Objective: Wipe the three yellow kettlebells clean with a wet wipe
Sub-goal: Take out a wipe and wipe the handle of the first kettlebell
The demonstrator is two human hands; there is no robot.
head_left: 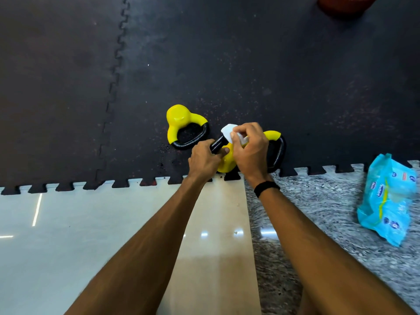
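Three yellow kettlebells are seen on the black interlocking rubber mat (227, 64), close to its toothed near edge. One kettlebell on the left (179, 123) lies on its side, untouched, its black-gripped handle pointing toward the hands. A second, the middle kettlebell (226, 163), is held between both hands: its black handle grip (217, 143) is clasped by the left hand (204, 159), fingers curled around it and thumb pressed against the yellow body. A white wet wipe (228, 133) is pinched between the thumb and fingertips of the right hand (250, 151) and pressed against the handle just where black meets yellow. A third, the right kettlebell (276, 144), is largely hidden behind the right hand, only a yellow shoulder and black handle loop being visible. A black wristband (266, 187) is worn on the right wrist. A light-blue wipes packet (386, 201) lies on the speckled granite floor (318, 212), well apart to the right.
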